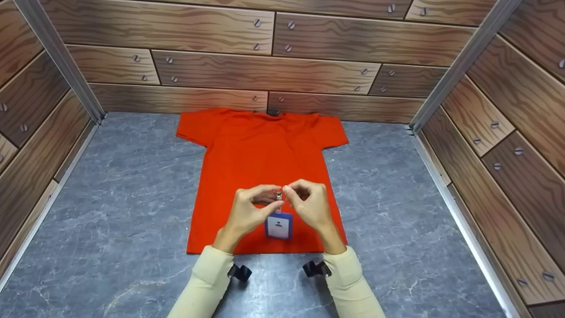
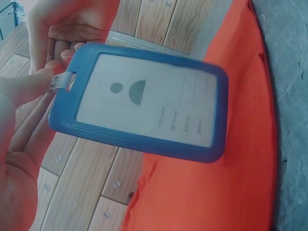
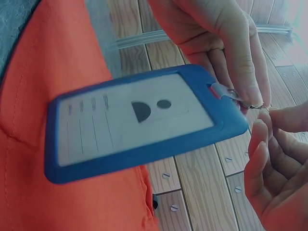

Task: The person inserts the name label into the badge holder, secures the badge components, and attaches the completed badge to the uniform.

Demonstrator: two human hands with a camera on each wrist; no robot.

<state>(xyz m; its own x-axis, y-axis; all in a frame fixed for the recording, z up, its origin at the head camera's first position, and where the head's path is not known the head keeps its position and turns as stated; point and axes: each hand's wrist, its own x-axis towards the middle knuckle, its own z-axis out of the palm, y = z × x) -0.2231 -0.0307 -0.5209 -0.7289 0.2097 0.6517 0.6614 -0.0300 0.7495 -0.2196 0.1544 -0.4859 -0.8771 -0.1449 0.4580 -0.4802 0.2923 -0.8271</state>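
A blue-framed ID badge holder (image 1: 279, 226) hangs from a short clear strap (image 2: 60, 82) with a small metal clip (image 1: 279, 195). My left hand (image 1: 251, 210) pinches the clip just above the strap, thumb against fingers. From the other side my right hand (image 1: 311, 205) pinches the clip's tip between thumb and fingertips; the tip is mostly hidden. A white card with a figure symbol and printed lines fills the frame, seen large in both wrist views. Below lies a red T-shirt (image 1: 265, 154), spread flat beneath the hands.
The grey marbled tabletop (image 1: 132, 198) runs around the shirt. Wood-pattern panels (image 1: 212, 66) wall it in at the back and both sides, with metal corner posts (image 1: 66, 66). A small dark item (image 1: 273, 112) shows at the shirt's collar.
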